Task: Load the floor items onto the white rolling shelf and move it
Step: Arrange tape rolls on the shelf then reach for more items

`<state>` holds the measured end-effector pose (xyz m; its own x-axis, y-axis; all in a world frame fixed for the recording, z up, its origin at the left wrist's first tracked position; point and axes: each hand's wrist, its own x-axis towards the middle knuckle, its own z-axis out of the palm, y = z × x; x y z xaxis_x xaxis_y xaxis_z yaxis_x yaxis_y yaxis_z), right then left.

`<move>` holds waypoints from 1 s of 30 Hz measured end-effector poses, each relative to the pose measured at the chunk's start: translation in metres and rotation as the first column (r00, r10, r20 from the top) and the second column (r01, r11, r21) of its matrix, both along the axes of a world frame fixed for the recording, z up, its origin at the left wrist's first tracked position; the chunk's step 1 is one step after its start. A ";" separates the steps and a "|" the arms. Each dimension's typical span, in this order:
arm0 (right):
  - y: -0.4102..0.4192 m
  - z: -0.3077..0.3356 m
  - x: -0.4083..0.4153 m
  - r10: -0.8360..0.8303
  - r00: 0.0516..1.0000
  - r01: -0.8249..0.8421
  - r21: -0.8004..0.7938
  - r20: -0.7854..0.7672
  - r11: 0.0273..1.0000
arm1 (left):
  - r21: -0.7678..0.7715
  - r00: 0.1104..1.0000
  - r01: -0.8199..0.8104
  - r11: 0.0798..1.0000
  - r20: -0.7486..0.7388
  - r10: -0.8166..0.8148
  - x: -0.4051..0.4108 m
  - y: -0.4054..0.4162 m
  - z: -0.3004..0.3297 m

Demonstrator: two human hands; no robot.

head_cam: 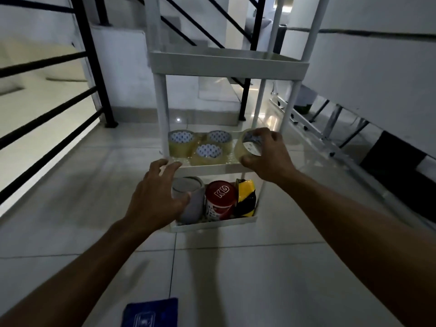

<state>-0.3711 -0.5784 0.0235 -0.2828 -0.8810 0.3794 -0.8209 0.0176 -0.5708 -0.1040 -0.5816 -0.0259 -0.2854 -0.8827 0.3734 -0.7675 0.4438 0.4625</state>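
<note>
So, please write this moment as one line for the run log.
right hand: holds clear tape roll over middle tier | left hand: open, at tier edge | middle tier: three tape rolls | bottom tier: red-lidded can

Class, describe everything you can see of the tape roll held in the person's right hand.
The clear tape roll looks glossy and yellowish, with a white core printed in a blue pattern. The right hand grips it from above, fingers across the rim and thumb underneath. It is tilted, at the right end of the white rolling shelf's middle tier; whether it touches the tier is unclear.
</note>
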 end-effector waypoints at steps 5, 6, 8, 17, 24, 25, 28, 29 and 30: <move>-0.044 -0.024 -0.012 -0.041 0.999 0.039 -0.146 -0.008 0.988 | -0.112 0.996 -0.076 0.991 0.039 0.081 -0.014 -0.025 -0.021; -0.051 -0.028 -0.013 -0.045 0.999 0.043 -0.140 -0.009 0.989 | -0.149 0.994 -0.092 0.985 0.040 0.099 -0.015 -0.029 -0.023; -0.062 -0.039 -0.016 -0.041 0.999 0.039 -0.090 -0.020 0.995 | -0.191 0.991 -0.113 0.975 0.046 0.124 -0.020 -0.032 -0.025; -0.059 -0.069 -0.022 -0.030 0.999 0.028 -0.090 -0.026 0.996 | -0.247 0.984 -0.086 0.965 0.133 0.122 -0.049 -0.033 -0.036; -0.014 -0.097 -0.027 0.040 0.998 -0.051 -0.229 -0.056 0.972 | -0.253 0.995 -0.071 0.965 0.055 0.088 -0.049 -0.019 -0.054; -0.006 -0.102 -0.028 0.032 0.998 -0.044 -0.239 -0.057 0.970 | -0.246 0.996 -0.051 0.968 0.064 0.069 -0.046 -0.015 -0.058; 0.018 -0.119 -0.026 0.024 0.995 -0.043 -0.204 -0.094 0.978 | -0.186 0.992 -0.007 0.983 0.121 0.030 -0.030 0.003 -0.073; 0.026 -0.125 -0.024 0.030 0.993 -0.049 -0.173 -0.113 0.984 | -0.157 0.988 0.008 0.988 0.153 0.016 -0.022 0.010 -0.079; 0.034 -0.130 -0.023 0.036 0.991 -0.054 -0.139 -0.127 0.989 | -0.126 0.984 0.023 0.992 0.180 0.000 -0.013 0.015 -0.084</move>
